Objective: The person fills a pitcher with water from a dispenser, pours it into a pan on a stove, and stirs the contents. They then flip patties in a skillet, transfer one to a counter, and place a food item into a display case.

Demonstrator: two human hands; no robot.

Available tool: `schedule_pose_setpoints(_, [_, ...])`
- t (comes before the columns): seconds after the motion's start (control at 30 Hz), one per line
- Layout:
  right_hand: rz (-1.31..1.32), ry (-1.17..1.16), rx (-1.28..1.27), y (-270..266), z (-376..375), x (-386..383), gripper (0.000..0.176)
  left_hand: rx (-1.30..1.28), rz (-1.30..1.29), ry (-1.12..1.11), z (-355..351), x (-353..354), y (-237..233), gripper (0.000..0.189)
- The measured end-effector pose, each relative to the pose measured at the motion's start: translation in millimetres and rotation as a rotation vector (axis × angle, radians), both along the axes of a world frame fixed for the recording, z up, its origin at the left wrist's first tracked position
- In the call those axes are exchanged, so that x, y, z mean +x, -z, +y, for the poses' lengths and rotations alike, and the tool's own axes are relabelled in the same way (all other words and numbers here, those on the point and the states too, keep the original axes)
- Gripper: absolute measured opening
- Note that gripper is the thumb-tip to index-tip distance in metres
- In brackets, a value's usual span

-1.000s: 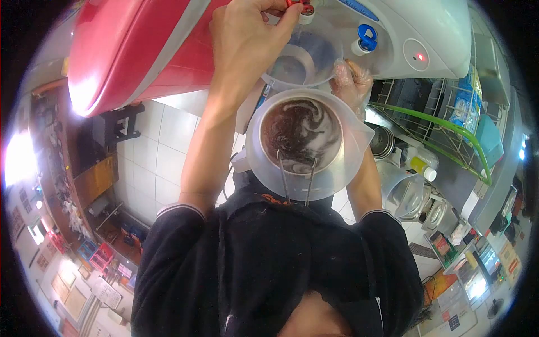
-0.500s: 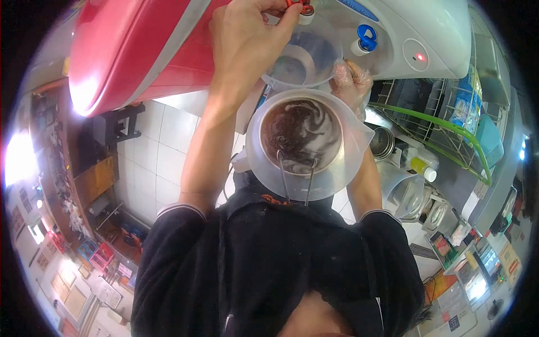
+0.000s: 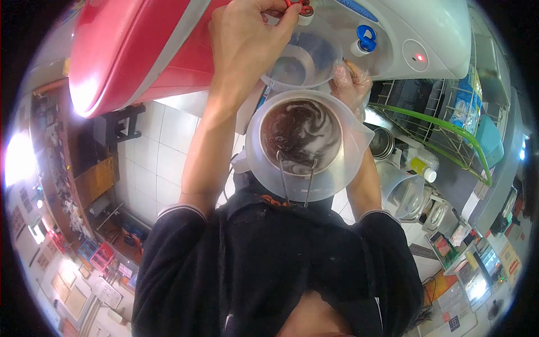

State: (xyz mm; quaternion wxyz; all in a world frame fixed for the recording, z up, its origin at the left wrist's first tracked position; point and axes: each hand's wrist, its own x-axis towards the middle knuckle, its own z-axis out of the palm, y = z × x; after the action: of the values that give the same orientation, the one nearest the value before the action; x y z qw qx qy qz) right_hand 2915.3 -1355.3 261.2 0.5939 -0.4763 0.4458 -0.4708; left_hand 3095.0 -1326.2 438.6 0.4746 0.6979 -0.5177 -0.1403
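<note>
My left hand [image 3: 250, 36] pinches the red tap lever [image 3: 297, 7] on the front of a red and white water dispenser [image 3: 393, 25]. Below that tap is a clear plastic jug [image 3: 272, 73], with some of it hidden behind my left hand. My right hand [image 3: 351, 84], in a thin clear plastic glove, is closed at the jug's right side. Nearer my body, a larger translucent pitcher [image 3: 351, 163] holds a round strainer with two wire prongs [image 3: 310, 182]. Dark brown liquid [image 3: 283, 126] with swirls of pale foam fills the strainer. What supports this pitcher is hidden.
A blue tap [image 3: 366, 38] and a lit red indicator [image 3: 420, 58] are on the dispenser. To the right stand a green-edged wire rack [image 3: 449, 126], a bottle with a yellow label [image 3: 422, 168] and clear jugs [image 3: 407, 196]. White floor tiles [image 3: 151, 168] show at left.
Both hands keep their places on the tap lever and at the jug. The foam swirls on the brown liquid have shifted slightly.
</note>
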Motion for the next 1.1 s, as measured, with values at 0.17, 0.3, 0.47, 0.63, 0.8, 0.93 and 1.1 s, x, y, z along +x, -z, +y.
schedule_pose_setpoints(0.17, [-0.04, 0.007, -0.049, -1, 0, 0, 0.033, -0.044, 0.002, 0.026, 0, 1, 1, 0.014])
schedule_pose_setpoints(0.3, [-0.032, -0.092, -0.088, -7, -4, -2, 0.032, -0.053, -0.063, 0.016, -1, 2, 2, 0.014])
schedule_pose_setpoints(0.47, [0.07, -0.081, -0.11, -17, -2, -2, 0.034, -0.022, -0.055, -0.009, -1, 1, 1, 0.014])
schedule_pose_setpoints(0.63, [-0.001, -0.103, -0.112, -20, -1, 2, 0.034, 0.003, -0.04, 0.003, -1, 1, -1, 0.014])
schedule_pose_setpoints(0.8, [-0.056, -0.108, -0.145, -14, -3, 0, 0.034, -0.053, -0.055, 0.011, -1, 1, 2, 0.014])
schedule_pose_setpoints(0.93, [0.009, -0.117, -0.118, -9, -3, -1, 0.034, -0.049, -0.048, 0.021, -2, 2, 4, 0.014])
schedule_pose_setpoints(1.1, [-0.009, -0.069, -0.117, -9, -2, 0, 0.034, -0.086, -0.075, 0.028, -3, 2, 4, 0.013])
